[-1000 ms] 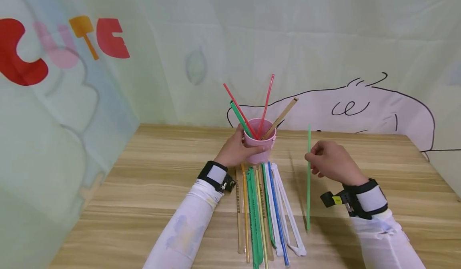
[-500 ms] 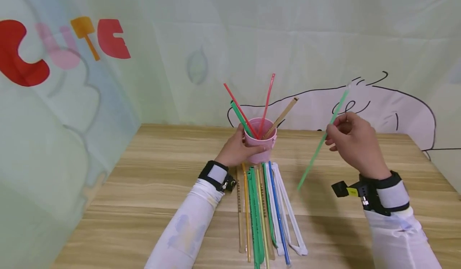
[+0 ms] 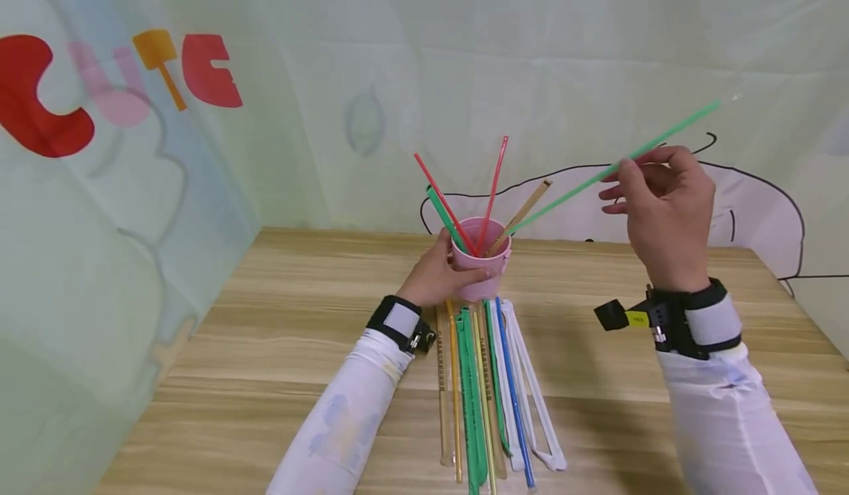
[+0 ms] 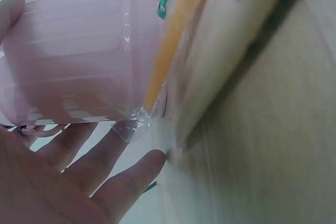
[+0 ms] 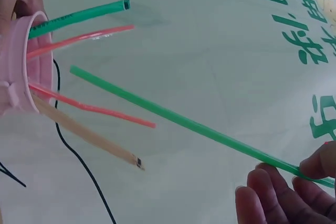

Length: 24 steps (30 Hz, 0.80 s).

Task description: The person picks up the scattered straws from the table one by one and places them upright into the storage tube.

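Observation:
My left hand (image 3: 438, 270) holds a small pink bucket (image 3: 487, 278) around its side, thumb across the front. Inside lean two red straws (image 3: 494, 189), a green wrapped straw (image 3: 439, 208) and a brown wrapped straw (image 3: 527, 208). Between thumb and fingers, my right hand (image 3: 670, 200) pinches a light green straw (image 3: 670, 132) up in the air. It slants, its lower end close to the bucket's mouth. In the right wrist view that straw (image 5: 184, 121) points at the bucket's opening (image 5: 44, 72). The left wrist view shows my fingers (image 4: 131, 179) under the bucket (image 4: 79, 56).
In front of the bucket several straws lie side by side on the wooden table (image 3: 278, 348): an orange straw (image 3: 455, 399), green wrapped straws (image 3: 472, 406), a blue straw (image 3: 512, 399) and white wrapped bent straws (image 3: 540, 399). A printed cloth (image 3: 332, 75) hangs behind.
My right hand has lifted the light green straw off the table area, up and rightward, and tilted its lower end toward the bucket. My left hand has stayed on the bucket.

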{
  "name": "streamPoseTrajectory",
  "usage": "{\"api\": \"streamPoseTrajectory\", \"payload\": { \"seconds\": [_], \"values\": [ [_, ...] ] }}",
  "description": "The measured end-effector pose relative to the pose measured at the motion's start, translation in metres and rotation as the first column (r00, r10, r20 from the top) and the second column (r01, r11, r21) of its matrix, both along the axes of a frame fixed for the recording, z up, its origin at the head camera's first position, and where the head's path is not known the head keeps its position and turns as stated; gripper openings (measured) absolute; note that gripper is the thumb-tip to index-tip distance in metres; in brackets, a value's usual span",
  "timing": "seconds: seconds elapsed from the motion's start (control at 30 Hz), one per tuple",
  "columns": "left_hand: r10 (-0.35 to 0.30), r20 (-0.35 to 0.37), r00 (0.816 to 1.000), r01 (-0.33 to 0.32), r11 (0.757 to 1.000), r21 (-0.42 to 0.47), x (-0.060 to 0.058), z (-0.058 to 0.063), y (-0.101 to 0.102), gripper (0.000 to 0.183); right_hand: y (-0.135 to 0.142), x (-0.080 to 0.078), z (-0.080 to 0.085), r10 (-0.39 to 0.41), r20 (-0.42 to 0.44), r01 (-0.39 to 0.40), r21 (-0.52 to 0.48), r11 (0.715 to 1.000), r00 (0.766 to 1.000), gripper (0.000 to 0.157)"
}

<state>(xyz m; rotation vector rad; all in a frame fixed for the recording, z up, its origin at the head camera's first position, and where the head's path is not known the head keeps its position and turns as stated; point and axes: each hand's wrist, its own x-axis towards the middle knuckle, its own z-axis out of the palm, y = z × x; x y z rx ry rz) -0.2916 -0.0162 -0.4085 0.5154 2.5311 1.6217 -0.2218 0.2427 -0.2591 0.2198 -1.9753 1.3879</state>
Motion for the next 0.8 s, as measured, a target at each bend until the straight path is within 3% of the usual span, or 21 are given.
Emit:
{"api": "streamPoseTrajectory", "payload": {
  "seconds": [0.17,0.5,0.8],
  "values": [
    [-0.008,-0.009,1.0,0.008,1.0,0.002,-0.001,-0.001,0.0,0.095,-0.015,-0.011,-0.011,0.029,0.033,-0.032,0.066,0.997,0.999,0.016],
    [-0.005,-0.016,1.0,0.005,1.0,-0.015,-0.001,-0.001,0.001,0.098,-0.039,-0.034,-0.049,0.03,0.205,-0.072,0.201,0.977,0.978,0.027],
    [-0.011,-0.028,1.0,0.01,1.0,-0.026,-0.001,-0.001,0.004,0.097,-0.047,-0.046,-0.075,-0.049,0.306,-0.056,0.327,0.943,0.951,0.027]
  ]
}}
